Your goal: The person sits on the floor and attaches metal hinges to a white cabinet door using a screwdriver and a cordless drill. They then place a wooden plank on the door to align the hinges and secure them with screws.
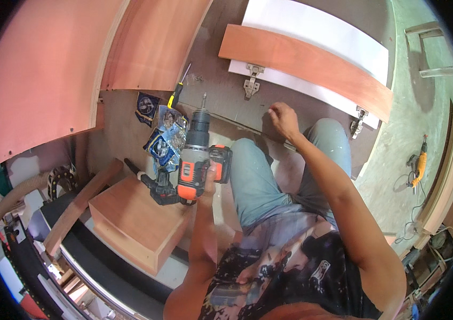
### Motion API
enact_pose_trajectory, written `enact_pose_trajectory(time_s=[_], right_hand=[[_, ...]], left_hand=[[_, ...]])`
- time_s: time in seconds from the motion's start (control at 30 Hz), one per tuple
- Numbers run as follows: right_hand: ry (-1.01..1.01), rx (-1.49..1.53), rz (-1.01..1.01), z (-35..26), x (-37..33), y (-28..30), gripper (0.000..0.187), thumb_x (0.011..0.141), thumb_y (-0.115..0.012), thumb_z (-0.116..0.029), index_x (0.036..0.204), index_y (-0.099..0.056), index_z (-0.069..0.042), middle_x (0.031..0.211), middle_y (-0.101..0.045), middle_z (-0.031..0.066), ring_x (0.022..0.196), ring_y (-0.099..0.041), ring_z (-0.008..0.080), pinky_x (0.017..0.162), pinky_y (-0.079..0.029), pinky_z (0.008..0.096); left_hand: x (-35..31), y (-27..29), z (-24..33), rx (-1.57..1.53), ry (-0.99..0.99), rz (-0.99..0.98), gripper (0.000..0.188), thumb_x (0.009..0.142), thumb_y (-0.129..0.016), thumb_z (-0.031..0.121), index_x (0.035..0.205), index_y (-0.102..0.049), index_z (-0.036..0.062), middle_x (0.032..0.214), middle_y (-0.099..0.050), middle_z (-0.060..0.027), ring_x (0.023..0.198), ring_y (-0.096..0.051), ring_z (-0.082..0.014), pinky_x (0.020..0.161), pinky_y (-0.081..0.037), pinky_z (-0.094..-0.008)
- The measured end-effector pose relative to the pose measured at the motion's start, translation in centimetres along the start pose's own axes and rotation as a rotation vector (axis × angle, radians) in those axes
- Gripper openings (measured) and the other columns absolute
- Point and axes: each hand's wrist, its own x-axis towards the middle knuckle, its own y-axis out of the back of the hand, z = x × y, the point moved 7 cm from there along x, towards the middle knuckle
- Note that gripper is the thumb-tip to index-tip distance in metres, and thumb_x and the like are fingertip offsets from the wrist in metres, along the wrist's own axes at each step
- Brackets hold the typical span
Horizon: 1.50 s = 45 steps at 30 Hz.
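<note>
My left hand (209,184) is wrapped round the handle of an orange and black cordless drill (197,149), its bit pointing away from me. My right hand (285,121) hovers over the brown sheet (221,101), fingers curled together; whatever they hold, if anything, is too small to make out. Beyond it lies a white panel (317,32) with a reddish wooden strip (301,61) across it. Two metal cabinet hinges, a left hinge (251,82) and a right hinge (358,122), stick out from the near edge of the panel.
Left of the drill are blue plastic packets (165,146) and a yellow and black screwdriver (175,95). A second drill (162,188) rests by a wooden box (135,218). Large plywood panels (50,69) stand at left. A yellow corded tool (419,165) lies on the floor at right.
</note>
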Motion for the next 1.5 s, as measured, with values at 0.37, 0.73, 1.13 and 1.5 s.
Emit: enact_pose_trajectory(time_s=[0.37, 0.73, 1.13, 1.5], right_hand=[[0.187, -0.346, -0.140, -2.0, 4.0, -3.7, 0.015, 0.087, -0.060, -0.013, 0.101, -0.062, -0.007, 0.099, -0.058, 0.0152, 0.090, -0.063, 0.0371, 0.076, -0.052, 0.0476], [-0.419, 0.838, -0.158, -3.8, 4.7, -5.5, 0.013, 0.097, -0.055, -0.011, 0.103, -0.059, 0.000, 0.090, -0.065, 0.0096, 0.080, -0.067, 0.0199, 0.071, -0.057, 0.0340], [-0.955, 1.916, -0.097, -5.7, 9.7, -6.7, 0.014, 0.099, -0.051, -0.011, 0.106, -0.056, 0.002, 0.100, -0.066, 0.0145, 0.090, -0.069, 0.0241, 0.078, -0.062, 0.0320], [-1.076, 1.922, -0.077, -5.5, 11.0, -7.7, 0.020, 0.101, -0.048, -0.012, 0.113, -0.052, 0.003, 0.107, -0.064, 0.0166, 0.095, -0.066, 0.0255, 0.083, -0.060, 0.0385]], left_hand=[[1.3, 0.9, 1.0, -0.043, 0.194, -0.013, 0.017, 0.082, -0.069, 0.001, 0.098, -0.064, -0.0012, 0.091, -0.066, -0.0061, 0.082, -0.063, -0.0166, 0.076, -0.050, -0.0313], [7.7, -5.3, 2.1, 0.065, 0.120, -0.341, 0.027, 0.080, -0.073, 0.008, 0.104, -0.064, 0.0001, 0.095, -0.068, -0.0085, 0.086, -0.065, -0.0208, 0.078, -0.051, -0.0337], [15.2, -9.4, 5.1, 0.107, 0.166, -0.416, 0.035, 0.076, -0.078, 0.010, 0.105, -0.060, 0.0017, 0.091, -0.065, -0.0066, 0.082, -0.064, -0.0186, 0.074, -0.051, -0.0318], [17.4, -10.6, 3.4, 0.026, 0.491, -0.406, 0.030, 0.079, -0.074, 0.009, 0.105, -0.061, 0.0000, 0.092, -0.065, -0.0045, 0.082, -0.061, -0.0145, 0.074, -0.049, -0.0303]])
